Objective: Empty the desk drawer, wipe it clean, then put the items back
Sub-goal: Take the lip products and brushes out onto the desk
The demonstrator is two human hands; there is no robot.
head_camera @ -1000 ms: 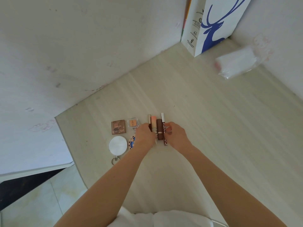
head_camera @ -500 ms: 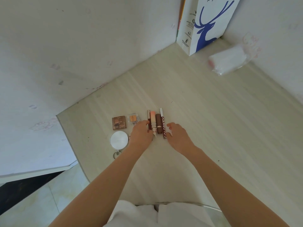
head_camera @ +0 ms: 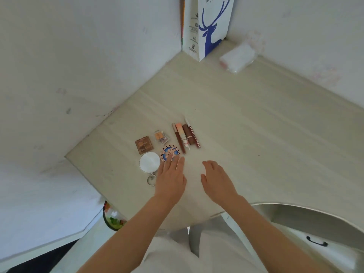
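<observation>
Both hands have drawn back toward the near edge of the pale wooden tabletop (head_camera: 256, 119), empty with fingers relaxed: the left hand (head_camera: 171, 180) overlaps the blue patterned disc (head_camera: 169, 153), the right hand (head_camera: 216, 181) hovers apart. Beyond them, the row of brown and peach cosmetic tubes (head_camera: 185, 137) lies released.

bare forearms, white garment (head_camera: 206, 253) (lap)

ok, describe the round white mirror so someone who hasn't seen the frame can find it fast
Start at the pale wood desk and find the cluster of small cosmetics near its left edge. The round white compact mirror lies at the cluster's near-left corner, just below the square brown palette and beside the left hand. It alone is a plain white disc, with a metal ring hanging off it.
</observation>
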